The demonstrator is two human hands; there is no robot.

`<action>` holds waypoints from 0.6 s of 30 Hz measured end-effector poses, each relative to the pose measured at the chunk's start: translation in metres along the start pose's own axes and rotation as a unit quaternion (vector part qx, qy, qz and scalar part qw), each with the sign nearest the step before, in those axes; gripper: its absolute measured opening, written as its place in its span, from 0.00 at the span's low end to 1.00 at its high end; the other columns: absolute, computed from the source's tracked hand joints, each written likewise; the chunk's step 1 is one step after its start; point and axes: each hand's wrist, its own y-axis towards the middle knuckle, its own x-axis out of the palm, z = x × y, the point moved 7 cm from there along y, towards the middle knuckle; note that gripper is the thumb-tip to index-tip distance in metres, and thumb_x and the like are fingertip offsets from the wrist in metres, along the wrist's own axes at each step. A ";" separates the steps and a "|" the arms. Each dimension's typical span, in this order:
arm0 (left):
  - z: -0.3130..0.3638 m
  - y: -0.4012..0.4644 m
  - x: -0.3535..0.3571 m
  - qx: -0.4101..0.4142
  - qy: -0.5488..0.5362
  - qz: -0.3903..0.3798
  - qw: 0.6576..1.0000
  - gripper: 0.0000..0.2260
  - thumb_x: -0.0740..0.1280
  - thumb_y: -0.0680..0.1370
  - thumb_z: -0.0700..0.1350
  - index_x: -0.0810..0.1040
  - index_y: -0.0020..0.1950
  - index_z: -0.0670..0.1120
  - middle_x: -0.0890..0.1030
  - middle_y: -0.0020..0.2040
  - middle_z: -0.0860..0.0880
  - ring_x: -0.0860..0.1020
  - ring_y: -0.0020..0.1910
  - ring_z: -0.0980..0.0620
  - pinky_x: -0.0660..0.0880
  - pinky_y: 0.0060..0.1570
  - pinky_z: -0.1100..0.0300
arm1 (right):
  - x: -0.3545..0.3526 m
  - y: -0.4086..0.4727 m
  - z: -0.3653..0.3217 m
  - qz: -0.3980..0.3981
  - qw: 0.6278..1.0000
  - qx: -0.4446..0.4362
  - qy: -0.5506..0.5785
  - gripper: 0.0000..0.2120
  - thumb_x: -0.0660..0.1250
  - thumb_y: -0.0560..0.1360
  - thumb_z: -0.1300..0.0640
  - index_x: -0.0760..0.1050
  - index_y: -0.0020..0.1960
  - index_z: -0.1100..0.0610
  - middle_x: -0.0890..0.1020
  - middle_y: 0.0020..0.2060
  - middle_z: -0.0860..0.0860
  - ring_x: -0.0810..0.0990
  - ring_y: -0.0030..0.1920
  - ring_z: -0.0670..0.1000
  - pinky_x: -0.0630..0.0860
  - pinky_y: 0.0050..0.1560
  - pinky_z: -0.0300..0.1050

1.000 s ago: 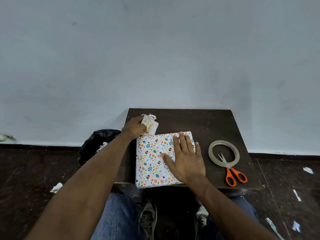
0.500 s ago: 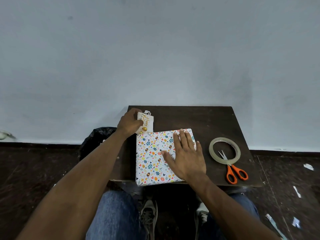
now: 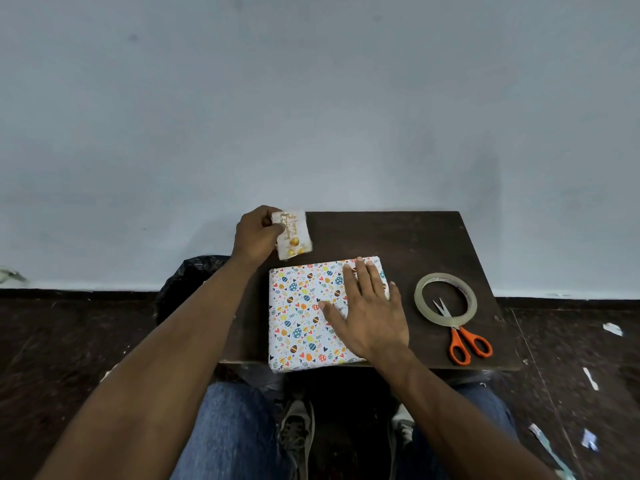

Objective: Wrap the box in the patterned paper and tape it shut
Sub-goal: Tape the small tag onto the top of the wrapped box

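While lying flat on the dark bench (image 3: 398, 237), box (image 3: 304, 317) fully covered in patterned paper, near edge hanging slightly over the near rim of the bench. Pinned from above by right hand (image 3: 369, 313): fingers straight and spread, palm down on the right half of the top face, fingertips reaching the far right corner. Nothing curled round, so right grip released and merely pressing.

Off the far left corner of the box, left hand (image 3: 254, 235) raised over the far left part of the bench, fingers curled round a small white card (image 3: 294, 237) with gold lettering and gold round shapes. Left grip clenched on that card, pinched along its left edge; card tilted, its lower corner just beyond the far edge of the box, apparently not touching it, though hard to say for certain. Box therefore near and right of the left grip, directly under the right one.

To the right of the box, well apart from both hands: roll of clear tape (image 3: 445, 298) lying flat on the bench, and orange-handled scissors (image 3: 462, 336) with blade tips resting inside the ring of the roll, handles toward the near right corner.

Beyond the bench on the left, black bag (image 3: 183, 278) on the floor, partly hidden by the left forearm. Scraps of paper (image 3: 613, 329) scattered on the dark floor at the right. Jeans and shoes visible below the near edge of the bench.
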 end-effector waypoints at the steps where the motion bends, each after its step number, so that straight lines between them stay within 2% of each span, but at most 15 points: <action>1: 0.000 -0.004 -0.002 -0.001 -0.031 0.025 0.999 0.07 0.67 0.77 0.34 0.79 0.51 0.45 0.83 0.50 0.45 0.82 0.52 0.45 0.81 0.50 0.46 | 0.000 0.000 0.000 0.000 1.000 0.000 0.001 0.41 0.36 0.76 0.30 0.42 0.81 0.53 0.40 0.80 0.51 0.38 0.79 0.52 0.46 0.76 0.61; 3: 0.003 -0.017 -0.008 -0.012 -0.110 0.086 0.990 0.05 0.67 0.77 0.36 0.79 0.51 0.43 0.83 0.48 0.45 0.83 0.45 0.48 0.82 0.42 0.52 | 0.001 0.001 0.000 -0.001 1.000 -0.002 0.003 0.42 0.34 0.75 0.29 0.42 0.81 0.52 0.40 0.80 0.51 0.38 0.79 0.52 0.45 0.76 0.60; 5: 0.001 -0.038 -0.009 -0.070 -0.239 0.146 0.957 0.03 0.68 0.77 0.36 0.79 0.50 0.42 0.83 0.46 0.44 0.82 0.38 0.51 0.80 0.35 0.60 | -0.002 0.001 -0.001 0.003 1.000 -0.004 0.015 0.42 0.34 0.74 0.29 0.44 0.81 0.52 0.42 0.80 0.51 0.39 0.80 0.52 0.46 0.77 0.60; 7: -0.008 -0.064 -0.001 -0.136 -0.370 0.164 0.904 0.06 0.69 0.76 0.34 0.78 0.51 0.41 0.84 0.47 0.41 0.82 0.38 0.49 0.81 0.36 0.61 | -0.005 -0.002 0.000 0.013 0.999 -0.004 0.038 0.41 0.39 0.76 0.30 0.46 0.81 0.52 0.47 0.81 0.51 0.43 0.80 0.51 0.46 0.77 0.58; 9: -0.019 -0.090 0.010 -0.179 -0.419 0.155 0.877 0.11 0.70 0.75 0.32 0.76 0.55 0.39 0.84 0.48 0.39 0.83 0.38 0.48 0.82 0.37 0.60 | -0.014 -0.008 0.002 0.055 0.994 -0.006 0.093 0.38 0.46 0.77 0.34 0.50 0.80 0.54 0.57 0.79 0.52 0.52 0.79 0.51 0.48 0.78 0.53; 11: -0.026 -0.116 0.019 -0.203 -0.407 0.140 0.879 0.13 0.70 0.75 0.31 0.76 0.57 0.39 0.84 0.47 0.39 0.84 0.36 0.48 0.82 0.35 0.61 | -0.023 -0.015 0.005 0.102 0.979 -0.006 0.175 0.35 0.55 0.78 0.40 0.53 0.80 0.54 0.64 0.77 0.52 0.60 0.76 0.51 0.53 0.77 0.50; 13: -0.029 -0.137 0.025 -0.211 -0.366 0.123 0.898 0.13 0.71 0.74 0.31 0.75 0.57 0.40 0.84 0.46 0.39 0.83 0.34 0.49 0.81 0.34 0.62 | -0.028 -0.021 0.006 0.118 0.966 -0.007 0.230 0.34 0.63 0.79 0.46 0.54 0.80 0.53 0.65 0.76 0.50 0.64 0.75 0.51 0.60 0.73 0.48; 16: -0.027 -0.157 0.030 -0.211 -0.276 0.078 0.935 0.14 0.71 0.74 0.31 0.76 0.57 0.40 0.84 0.43 0.39 0.82 0.32 0.49 0.81 0.34 0.60 | -0.028 -0.025 0.006 0.114 0.964 -0.022 0.238 0.33 0.65 0.77 0.50 0.57 0.79 0.52 0.66 0.76 0.49 0.66 0.74 0.52 0.67 0.69 0.49; 18: -0.026 -0.162 0.029 -0.194 -0.202 0.052 0.958 0.14 0.71 0.74 0.32 0.77 0.59 0.38 0.84 0.45 0.38 0.82 0.30 0.51 0.80 0.32 0.60 | -0.026 -0.026 0.005 0.107 0.969 -0.037 0.221 0.31 0.65 0.76 0.50 0.62 0.77 0.53 0.68 0.75 0.50 0.66 0.74 0.52 0.67 0.69 0.48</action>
